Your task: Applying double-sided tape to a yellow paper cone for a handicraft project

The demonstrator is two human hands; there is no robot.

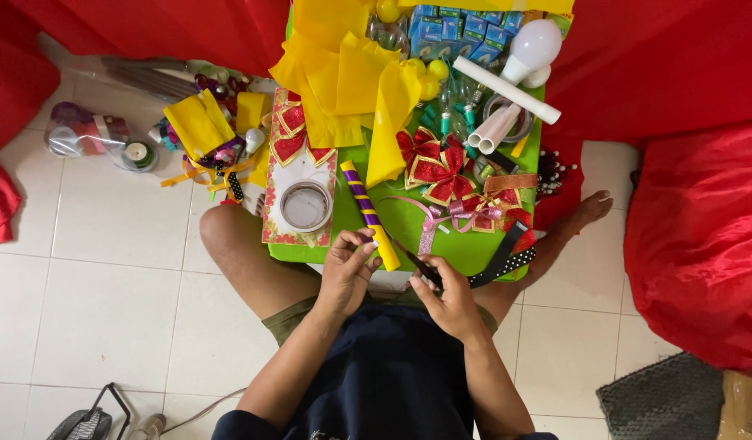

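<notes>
I sit on a tiled floor with a low green table [408, 228] over my legs. My left hand [347, 273] grips the near end of a yellow stick [368, 213] wound with purple ribbon, which lies slanted on the table. My right hand [449, 297] pinches a thin dark tool or strip [413, 259] that points toward the stick's end. A black dotted ribbon [502, 259] runs off to the right of that hand.
Red glittery bows [437, 171], a tape roll [305, 205] on a patterned card, yellow plastic sheet [351, 81], white tubes [506, 102], a light bulb [535, 45] and small blue boxes [457, 28] crowd the table. Red cloth [694, 236] lies right and behind. Bagged supplies [91, 134] sit on the floor at left.
</notes>
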